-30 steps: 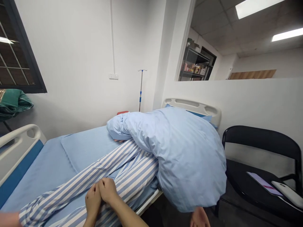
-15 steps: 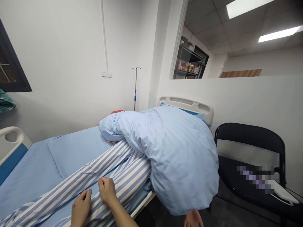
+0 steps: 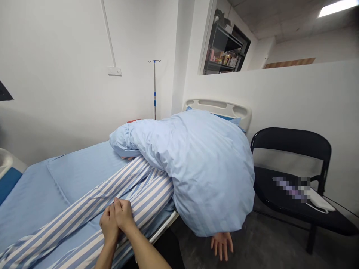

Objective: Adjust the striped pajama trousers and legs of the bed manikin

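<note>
A: where're the hands rn?

B: L hand (image 3: 109, 226) & R hand (image 3: 123, 216) are pressed together, fingers side by side, on the striped trouser leg (image 3: 84, 220) of the person lying on the bed (image 3: 217, 108). No clear pinch, can't tell if there's any cloth caught between the fingers

A: and the leg?

B: Stretched along the blue sheet (image 3: 33, 209) w/ the other striped leg (image 3: 151, 190) right next to it, both running up under the light blue quilt (image 3: 202, 168). Quilt drapes over the bed's side & a bare hand (image 3: 221, 244) hangs below it, fingers apart, above the floor (image 3: 269, 239)

A: tips for hands there?

B: I'd keep palms & fingers flat and even on the trousers, no digging in w/ fingertips, and go slow so the leg doesn't roll onto the other one. Mind the bed rail (image 3: 162, 233) nr R wrist too

A: anything else close?

B: Black folding chair (image 3: 291, 144) just right of the bed, blurred item on the seat, drip stand (image 3: 154, 89) by the wall past the bed's head end
</note>
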A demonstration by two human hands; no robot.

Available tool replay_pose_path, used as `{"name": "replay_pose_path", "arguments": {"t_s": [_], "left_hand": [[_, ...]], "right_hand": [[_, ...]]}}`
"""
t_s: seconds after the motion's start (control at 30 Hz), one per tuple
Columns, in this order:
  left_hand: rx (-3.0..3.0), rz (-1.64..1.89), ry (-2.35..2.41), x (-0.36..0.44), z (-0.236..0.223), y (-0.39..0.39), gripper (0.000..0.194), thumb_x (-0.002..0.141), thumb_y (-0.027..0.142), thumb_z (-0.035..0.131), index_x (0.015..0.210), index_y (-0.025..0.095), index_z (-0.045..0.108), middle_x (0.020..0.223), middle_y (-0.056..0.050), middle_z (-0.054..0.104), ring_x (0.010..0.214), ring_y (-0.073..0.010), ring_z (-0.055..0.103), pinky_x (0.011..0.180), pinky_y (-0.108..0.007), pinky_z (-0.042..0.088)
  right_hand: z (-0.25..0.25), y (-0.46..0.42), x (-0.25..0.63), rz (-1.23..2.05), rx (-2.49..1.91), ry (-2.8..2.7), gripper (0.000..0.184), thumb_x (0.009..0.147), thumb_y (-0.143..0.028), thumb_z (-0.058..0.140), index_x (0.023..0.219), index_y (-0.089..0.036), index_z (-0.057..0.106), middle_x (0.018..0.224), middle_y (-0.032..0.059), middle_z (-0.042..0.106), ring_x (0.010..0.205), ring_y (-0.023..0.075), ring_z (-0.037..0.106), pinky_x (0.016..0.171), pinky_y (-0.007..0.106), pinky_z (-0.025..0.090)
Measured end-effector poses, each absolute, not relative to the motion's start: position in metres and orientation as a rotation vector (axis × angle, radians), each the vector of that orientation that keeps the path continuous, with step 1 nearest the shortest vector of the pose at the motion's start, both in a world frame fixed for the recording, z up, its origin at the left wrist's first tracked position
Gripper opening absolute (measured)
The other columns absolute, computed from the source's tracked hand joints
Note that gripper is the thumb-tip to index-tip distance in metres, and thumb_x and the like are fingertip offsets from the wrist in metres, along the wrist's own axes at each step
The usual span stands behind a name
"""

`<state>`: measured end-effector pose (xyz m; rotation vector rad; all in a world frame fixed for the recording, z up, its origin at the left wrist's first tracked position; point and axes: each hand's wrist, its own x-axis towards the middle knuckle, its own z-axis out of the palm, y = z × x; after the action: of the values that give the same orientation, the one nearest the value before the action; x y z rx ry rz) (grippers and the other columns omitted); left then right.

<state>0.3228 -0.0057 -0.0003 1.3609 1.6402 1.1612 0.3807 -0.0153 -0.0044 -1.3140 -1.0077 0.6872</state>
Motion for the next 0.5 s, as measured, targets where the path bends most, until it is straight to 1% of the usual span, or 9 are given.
{"name": "replay_pose_path", "arguments": {"t_s": [0.1, 0.27, 0.4, 0.5], "left_hand": [[1.55, 1.044, 1.701, 0.322, -0.011, -0.007, 0.036, 0.077, 0.047, 0.039, 0.053, 0.021, 0.046, 0.049, 0.001, 0.049, 0.054, -0.0134, 0.042, 0.053, -0.026, 0.031], [1.614, 0.991, 1.723, 0.32, -0.013, -0.004, 0.034, 0.08, 0.043, 0.034, 0.056, 0.021, 0.045, 0.054, 0.0, 0.051, 0.057, -0.0136, 0.044, 0.057, -0.025, 0.031], [1.707, 0.954, 1.676, 0.321, -0.014, -0.006, 0.03, 0.08, 0.036, 0.034, 0.057, 0.021, 0.045, 0.056, 0.0, 0.052, 0.057, -0.0133, 0.043, 0.057, -0.025, 0.03], [1.767, 0.915, 1.657, 0.323, -0.012, -0.008, 0.029, 0.079, 0.035, 0.035, 0.055, 0.021, 0.042, 0.053, 0.001, 0.048, 0.056, -0.0132, 0.042, 0.056, -0.025, 0.028]], "right_hand": [[-0.005, -0.016, 0.381, 0.677, -1.334, -1.012, 0.042, 0.087, -0.039, 0.036, 0.051, -0.018, 0.032, 0.048, -0.0044, 0.032, 0.049, 0.009, 0.03, 0.047, 0.023, 0.022], [-0.003, -0.017, 0.384, 0.646, -1.422, -1.1, 0.044, 0.089, -0.038, 0.032, 0.051, -0.017, 0.04, 0.048, -0.0036, 0.035, 0.05, 0.009, 0.034, 0.048, 0.023, 0.023], [0.02, -0.021, 0.399, 0.532, -1.616, -1.279, 0.042, 0.087, -0.033, 0.036, 0.051, -0.016, 0.049, 0.048, -0.0017, 0.043, 0.052, 0.0095, 0.038, 0.05, 0.024, 0.021], [0.04, -0.023, 0.416, 0.424, -1.574, -1.43, 0.043, 0.088, -0.035, 0.036, 0.052, -0.016, 0.05, 0.049, -0.0023, 0.045, 0.051, 0.0085, 0.038, 0.051, 0.024, 0.021]]}}
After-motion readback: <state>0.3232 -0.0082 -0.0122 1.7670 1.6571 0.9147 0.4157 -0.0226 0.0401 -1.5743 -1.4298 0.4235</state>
